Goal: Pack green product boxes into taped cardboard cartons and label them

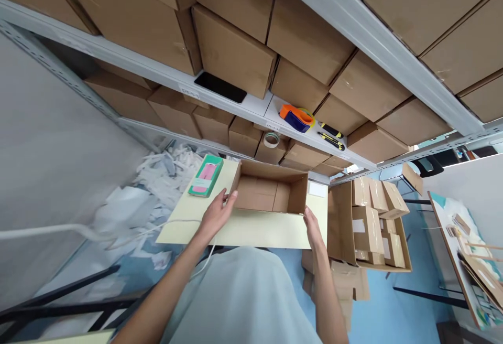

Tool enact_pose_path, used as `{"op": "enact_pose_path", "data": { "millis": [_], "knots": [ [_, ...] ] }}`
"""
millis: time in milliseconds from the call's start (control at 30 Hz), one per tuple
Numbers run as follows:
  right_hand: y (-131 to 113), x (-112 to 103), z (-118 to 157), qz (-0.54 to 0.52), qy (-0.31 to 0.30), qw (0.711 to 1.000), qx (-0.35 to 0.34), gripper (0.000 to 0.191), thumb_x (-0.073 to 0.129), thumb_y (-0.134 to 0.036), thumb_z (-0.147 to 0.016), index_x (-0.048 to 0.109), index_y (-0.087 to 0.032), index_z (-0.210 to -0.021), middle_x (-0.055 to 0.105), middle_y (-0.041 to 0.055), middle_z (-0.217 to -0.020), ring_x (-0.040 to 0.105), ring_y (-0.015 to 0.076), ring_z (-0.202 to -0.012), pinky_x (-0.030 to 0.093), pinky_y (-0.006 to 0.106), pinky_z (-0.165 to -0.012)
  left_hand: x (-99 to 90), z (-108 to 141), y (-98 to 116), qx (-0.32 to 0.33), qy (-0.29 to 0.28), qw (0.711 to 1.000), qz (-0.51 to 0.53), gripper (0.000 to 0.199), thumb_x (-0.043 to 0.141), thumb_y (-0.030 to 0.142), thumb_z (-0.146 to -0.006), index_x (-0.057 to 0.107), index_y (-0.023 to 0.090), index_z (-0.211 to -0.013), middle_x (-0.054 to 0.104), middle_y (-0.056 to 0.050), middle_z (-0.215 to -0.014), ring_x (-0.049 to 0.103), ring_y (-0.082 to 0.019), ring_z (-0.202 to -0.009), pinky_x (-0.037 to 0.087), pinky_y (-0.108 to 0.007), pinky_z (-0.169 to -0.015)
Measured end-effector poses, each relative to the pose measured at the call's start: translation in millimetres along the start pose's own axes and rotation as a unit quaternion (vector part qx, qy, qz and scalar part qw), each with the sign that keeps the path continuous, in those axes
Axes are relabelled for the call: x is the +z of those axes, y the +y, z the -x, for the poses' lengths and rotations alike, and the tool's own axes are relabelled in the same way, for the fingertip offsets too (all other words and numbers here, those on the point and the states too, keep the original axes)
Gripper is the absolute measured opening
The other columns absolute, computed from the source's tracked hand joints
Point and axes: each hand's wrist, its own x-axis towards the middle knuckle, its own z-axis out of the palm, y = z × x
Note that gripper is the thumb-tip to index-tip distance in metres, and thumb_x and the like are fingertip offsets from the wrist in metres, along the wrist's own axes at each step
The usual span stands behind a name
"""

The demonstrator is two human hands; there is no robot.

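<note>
An open-topped cardboard box sits on the pale yellow tabletop, and its inside shows only bare brown walls and flaps. At its left front corner is my left hand, with the thumb against the side wall and the fingers along the outside. My right hand holds the right front corner, though its fingertips are partly hidden. To the left of the box lies a green packet with a pink item. A small white card or label stack rests at the right.
Shelves of cartons rise behind the table, holding a black phone, an orange-and-blue tape dispenser, yellow-black utility knives and a tape roll. White paper scraps pile up left. A large carton of small boxes stands right.
</note>
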Motion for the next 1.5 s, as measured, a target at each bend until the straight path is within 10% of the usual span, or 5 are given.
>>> {"op": "enact_pose_path", "data": {
  "millis": [467, 633, 933, 1267, 1500],
  "knots": [
    [-6, 17, -3, 0.106, 0.116, 0.987, -0.046, 0.069, 0.083, -0.078, -0.073, 0.08, -0.019, -0.109, 0.083, 0.0177, -0.118, 0.076, 0.0359, -0.115, 0.058, 0.048, -0.105, 1.7, 14, -24, 0.084, 0.093, 0.991, -0.044, 0.063, 0.067, 0.065, -0.085, 0.068, 0.019, -0.128, 0.071, -0.022, -0.145, 0.059, -0.042, -0.144, 0.038, -0.057, -0.128],
    [-16, 19, 13, 0.193, 0.169, 0.961, -0.105, 0.071, 0.066, -0.092, -0.081, 0.076, -0.022, -0.082, 0.082, 0.0125, -0.085, 0.074, 0.0302, -0.084, 0.059, 0.041, -0.082, -12.4, 6, -34, 0.094, 0.106, 0.988, -0.069, 0.023, 0.065, 0.045, -0.087, 0.068, 0.026, -0.099, 0.074, -0.017, -0.141, 0.059, -0.04, -0.143, 0.034, -0.062, -0.128],
    [-37, 40, 53, 0.291, 0.25, 0.91, -0.157, 0.077, 0.043, -0.095, -0.093, 0.069, -0.025, -0.078, 0.077, 0.0132, -0.072, 0.071, 0.0298, -0.066, 0.052, 0.037, -0.067, -46.8, 18, -58, 0.137, 0.08, 0.987, -0.023, 0.024, 0.064, 0.052, -0.083, 0.057, 0.029, -0.08, 0.079, -0.015, -0.129, 0.069, -0.037, -0.126, 0.048, -0.051, -0.12],
    [-77, 56, 78, 0.27, 0.057, 0.934, -0.225, 0.072, 0.052, -0.091, -0.095, 0.072, -0.023, -0.084, 0.072, 0.0058, -0.062, 0.07, 0.0266, -0.058, 0.051, 0.033, -0.062, -122.0, 82, -122, -0.002, 0.225, 0.966, 0.129, 0.054, 0.074, 0.08, -0.068, 0.064, 0.027, -0.075, 0.078, -0.014, -0.135, 0.07, -0.04, -0.128, 0.058, -0.05, -0.108],
    [-60, 105, 77, 0.271, -0.182, 0.897, -0.297, 0.066, 0.052, -0.086, -0.1, 0.072, -0.023, -0.09, 0.073, 0.0061, -0.068, 0.069, 0.025, -0.06, 0.052, 0.034, -0.063, -133.7, 236, -168, -0.159, 0.433, 0.859, 0.222, 0.046, 0.081, 0.066, -0.063, 0.071, 0.024, -0.08, 0.082, -0.013, -0.127, 0.072, -0.038, -0.123, 0.059, -0.049, -0.107]
  ]
}}
